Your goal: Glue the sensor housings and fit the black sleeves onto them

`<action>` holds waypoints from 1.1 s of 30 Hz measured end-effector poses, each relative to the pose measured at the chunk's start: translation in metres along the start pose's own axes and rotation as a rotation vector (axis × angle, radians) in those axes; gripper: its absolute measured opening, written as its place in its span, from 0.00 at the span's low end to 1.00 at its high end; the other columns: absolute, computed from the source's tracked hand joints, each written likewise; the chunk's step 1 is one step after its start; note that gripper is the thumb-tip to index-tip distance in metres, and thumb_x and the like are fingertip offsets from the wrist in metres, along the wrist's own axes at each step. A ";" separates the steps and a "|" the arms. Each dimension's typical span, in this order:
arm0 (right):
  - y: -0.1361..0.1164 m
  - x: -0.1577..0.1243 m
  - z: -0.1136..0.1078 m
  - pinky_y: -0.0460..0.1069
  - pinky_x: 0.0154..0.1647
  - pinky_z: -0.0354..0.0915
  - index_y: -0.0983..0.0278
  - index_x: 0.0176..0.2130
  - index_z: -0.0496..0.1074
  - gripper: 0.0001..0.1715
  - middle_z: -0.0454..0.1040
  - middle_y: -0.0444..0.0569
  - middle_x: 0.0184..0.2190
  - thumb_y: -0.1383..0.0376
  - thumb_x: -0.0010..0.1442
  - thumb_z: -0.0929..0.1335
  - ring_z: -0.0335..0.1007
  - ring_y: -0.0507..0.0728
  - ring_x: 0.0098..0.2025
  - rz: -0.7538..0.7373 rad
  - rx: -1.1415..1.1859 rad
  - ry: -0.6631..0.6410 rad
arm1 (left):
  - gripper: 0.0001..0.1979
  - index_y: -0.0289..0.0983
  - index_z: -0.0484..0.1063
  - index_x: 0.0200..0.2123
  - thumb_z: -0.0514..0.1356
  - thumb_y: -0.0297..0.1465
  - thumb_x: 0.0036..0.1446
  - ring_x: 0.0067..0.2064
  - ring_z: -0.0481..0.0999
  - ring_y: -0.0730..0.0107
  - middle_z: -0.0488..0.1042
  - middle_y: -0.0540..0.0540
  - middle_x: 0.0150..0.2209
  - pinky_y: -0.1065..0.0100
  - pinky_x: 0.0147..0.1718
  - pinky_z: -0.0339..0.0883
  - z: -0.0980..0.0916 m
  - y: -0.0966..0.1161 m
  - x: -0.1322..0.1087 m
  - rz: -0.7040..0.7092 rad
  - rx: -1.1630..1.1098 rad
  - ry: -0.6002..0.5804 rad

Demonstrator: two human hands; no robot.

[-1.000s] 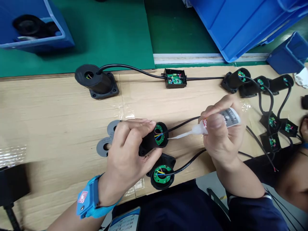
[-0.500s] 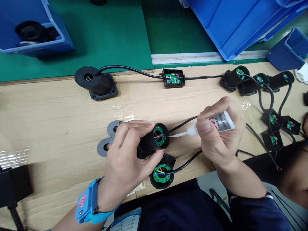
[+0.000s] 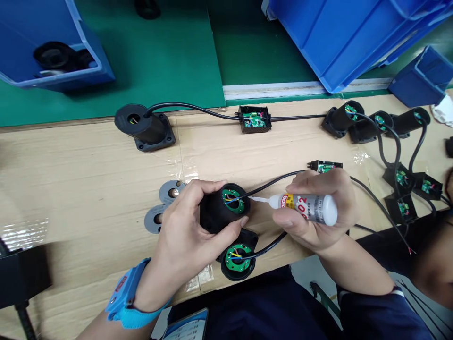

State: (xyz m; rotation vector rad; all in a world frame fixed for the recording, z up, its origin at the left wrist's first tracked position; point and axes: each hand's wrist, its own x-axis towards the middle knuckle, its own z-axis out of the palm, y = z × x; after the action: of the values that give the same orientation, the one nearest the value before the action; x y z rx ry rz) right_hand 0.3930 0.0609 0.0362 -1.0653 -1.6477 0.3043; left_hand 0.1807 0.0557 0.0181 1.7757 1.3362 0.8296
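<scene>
My left hand [image 3: 191,226] is closed around a black cylindrical housing [image 3: 215,210], whose open end faces right and shows a green ring-shaped circuit board [image 3: 234,200] with coloured wires. In my right hand [image 3: 322,212] is a glue bottle [image 3: 307,208], tipped sideways, its thin nozzle at the rim of that housing. A black cable [image 3: 276,180] runs from the housing behind my right hand to a small box with a board [image 3: 325,166]. Just below stands a second housing [image 3: 238,260] with a green board and its own cable. Two grey discs [image 3: 155,218] lie left of my left hand.
At the back, a housing with a flat cap [image 3: 141,123] is cabled to an open circuit box [image 3: 255,119]. Several wired housings [image 3: 378,123] stand at the right, near another person's arm [image 3: 433,264]. Blue bins [image 3: 102,66] stand behind; a black device [image 3: 24,276] is at left.
My right hand has turned the glue bottle so its label and rounded base show, and lowered it slightly. The nozzle stays at the housing's rim. The small box behind that hand has come into view.
</scene>
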 end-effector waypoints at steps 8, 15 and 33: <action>-0.001 0.003 -0.004 0.48 0.20 0.62 0.60 0.38 0.70 0.17 0.72 0.39 0.27 0.55 0.62 0.77 0.63 0.48 0.22 0.086 0.103 -0.032 | 0.20 0.40 0.69 0.51 0.68 0.34 0.56 0.46 0.79 0.62 0.77 0.47 0.44 0.59 0.44 0.75 0.000 0.002 0.003 0.174 0.143 0.068; -0.004 0.003 -0.008 0.49 0.21 0.63 0.59 0.36 0.71 0.14 0.73 0.40 0.28 0.58 0.61 0.77 0.64 0.49 0.22 0.151 0.187 -0.076 | 0.20 0.41 0.69 0.51 0.68 0.29 0.56 0.49 0.78 0.61 0.77 0.46 0.45 0.59 0.47 0.76 0.000 0.003 0.005 0.268 0.196 0.102; 0.006 0.043 0.018 0.45 0.22 0.62 0.59 0.28 0.59 0.28 0.59 0.37 0.22 0.47 0.62 0.74 0.56 0.48 0.23 0.470 0.352 -0.150 | 0.28 0.46 0.63 0.58 0.70 0.33 0.59 0.63 0.75 0.54 0.72 0.41 0.60 0.50 0.62 0.73 0.013 -0.016 0.003 -0.029 -0.357 -0.145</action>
State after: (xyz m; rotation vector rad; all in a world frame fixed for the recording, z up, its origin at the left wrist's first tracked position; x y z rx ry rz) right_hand 0.3801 0.1024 0.0535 -1.1652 -1.3858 0.9658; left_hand 0.1848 0.0587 -0.0024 1.5023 1.0439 0.8468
